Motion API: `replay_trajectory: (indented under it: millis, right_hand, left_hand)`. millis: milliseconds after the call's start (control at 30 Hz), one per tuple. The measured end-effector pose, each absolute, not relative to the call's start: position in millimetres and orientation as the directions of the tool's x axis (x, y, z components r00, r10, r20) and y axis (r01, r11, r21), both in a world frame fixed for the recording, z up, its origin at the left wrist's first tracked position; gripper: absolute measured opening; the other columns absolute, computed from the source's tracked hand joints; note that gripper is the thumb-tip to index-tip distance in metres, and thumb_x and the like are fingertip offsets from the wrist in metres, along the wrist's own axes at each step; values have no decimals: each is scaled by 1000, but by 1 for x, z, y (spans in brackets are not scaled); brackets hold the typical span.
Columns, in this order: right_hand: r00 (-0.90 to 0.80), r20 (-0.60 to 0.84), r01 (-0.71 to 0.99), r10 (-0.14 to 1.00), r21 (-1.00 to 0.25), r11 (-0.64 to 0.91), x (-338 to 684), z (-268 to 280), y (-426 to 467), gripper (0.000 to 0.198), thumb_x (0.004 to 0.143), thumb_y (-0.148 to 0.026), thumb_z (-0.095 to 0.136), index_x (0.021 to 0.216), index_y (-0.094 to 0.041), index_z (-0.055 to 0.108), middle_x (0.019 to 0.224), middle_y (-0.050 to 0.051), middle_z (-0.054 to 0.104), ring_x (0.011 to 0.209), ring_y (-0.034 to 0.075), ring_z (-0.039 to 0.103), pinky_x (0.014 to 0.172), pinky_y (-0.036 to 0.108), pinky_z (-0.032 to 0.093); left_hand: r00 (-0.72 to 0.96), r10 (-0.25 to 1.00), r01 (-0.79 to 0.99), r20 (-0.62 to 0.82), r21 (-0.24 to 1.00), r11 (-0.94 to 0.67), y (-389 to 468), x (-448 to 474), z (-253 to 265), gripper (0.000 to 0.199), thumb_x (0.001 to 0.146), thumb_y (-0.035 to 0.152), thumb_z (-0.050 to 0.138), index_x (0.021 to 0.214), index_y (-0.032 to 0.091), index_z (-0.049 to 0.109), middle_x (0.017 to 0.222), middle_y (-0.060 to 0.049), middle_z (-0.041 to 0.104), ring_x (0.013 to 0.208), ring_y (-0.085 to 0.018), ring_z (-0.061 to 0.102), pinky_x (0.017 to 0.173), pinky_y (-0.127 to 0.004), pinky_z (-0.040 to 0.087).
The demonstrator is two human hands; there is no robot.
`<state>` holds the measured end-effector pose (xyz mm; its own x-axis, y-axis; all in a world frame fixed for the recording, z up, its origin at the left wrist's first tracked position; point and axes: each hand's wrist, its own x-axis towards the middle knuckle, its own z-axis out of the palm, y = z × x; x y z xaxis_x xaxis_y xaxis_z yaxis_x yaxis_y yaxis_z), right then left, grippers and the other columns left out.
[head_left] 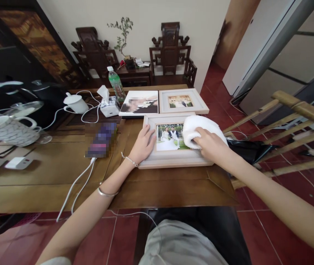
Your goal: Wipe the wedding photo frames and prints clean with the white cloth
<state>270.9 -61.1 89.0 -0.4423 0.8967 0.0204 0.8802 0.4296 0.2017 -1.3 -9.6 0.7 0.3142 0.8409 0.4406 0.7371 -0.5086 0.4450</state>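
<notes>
Cloth on framed photo, wooden table point(49, 173).
My right hand point(210, 145) clamps the white cloth point(201, 127), at its 12 o'clock; my left hand point(143, 144) lies flat, fingers apart, on the photo frame point(170, 160).

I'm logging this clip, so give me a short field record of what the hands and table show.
left hand: left hand flat on the near photo frame, at its left edge
right hand: right hand presses a white cloth on the frame's right side
behind: second frame, photo book
also on table: tissue box, green bottle, white teapot
</notes>
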Motion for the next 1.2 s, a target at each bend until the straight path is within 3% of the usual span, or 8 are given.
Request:
replay_trajectory:
  millis: [267,500,633,700,800,867,1033,1200]
  right_hand:
    - [-365,-68,875,929,315,367,253,104,-61,36,82,0,43,105,-15,66,103,18,60,96,32,56,60,33,47]
    - [-283,255,958,925,114,262,322,123,-38,31,75,4,44,98,-5,63,102,24,64,90,33,63,78,42,49]
    - [3,515,877,857,-414,245,340,112,-18,40,69,-9,60,109,-4,58,111,25,64,104,35,61,91,46,48]
    - [180,509,600,842,-735,316,341,105,-9,57,62,-17,69,116,-7,54,121,24,61,107,32,61,90,43,50]
    - [343,414,207,843,-909,362,340,99,-2,56,64,-26,70,114,-9,54,126,23,59,111,29,60,86,39,52]
    - [401,422,177,813,-907,383,343,98,-2,44,70,-32,66,108,-11,58,122,22,61,109,28,60,85,38,52]
    - [288,605,483,742,-761,433,357,102,-16,37,69,-38,75,94,-12,67,105,17,70,92,26,66,81,40,53]
    - [137,737,757,662,-509,410,363,123,-28,40,72,-37,74,106,-16,69,116,14,68,107,27,63,91,41,49]
  left_hand:
    - [319,839,723,440,459,-516,-10,-1,0,42,96,37,39,126,12,55,147,-17,41,141,-29,30,115,-51,26]
    - [315,843,739,436,445,-506,-11,1,2,43,96,37,39,125,11,56,145,-18,43,140,-30,32,115,-51,27]
    - [318,846,736,428,451,-505,-11,1,2,43,96,37,38,126,10,55,145,-19,42,141,-30,30,115,-51,26]
    - [320,846,734,426,453,-505,-11,1,3,44,96,36,38,126,10,55,145,-19,42,141,-30,29,115,-51,26]
    - [319,845,735,429,451,-506,-11,1,2,43,96,36,39,127,11,55,145,-18,43,141,-29,29,115,-50,26]
    - [319,843,737,432,447,-508,-11,0,2,43,96,36,39,127,11,55,145,-18,43,141,-29,29,115,-50,27]
    - [323,846,743,425,440,-505,-11,0,2,44,96,35,38,126,8,55,145,-20,42,141,-30,30,115,-50,27]
    - [321,848,746,423,438,-501,-11,0,3,43,96,36,37,126,10,55,145,-19,42,141,-29,30,115,-50,27]
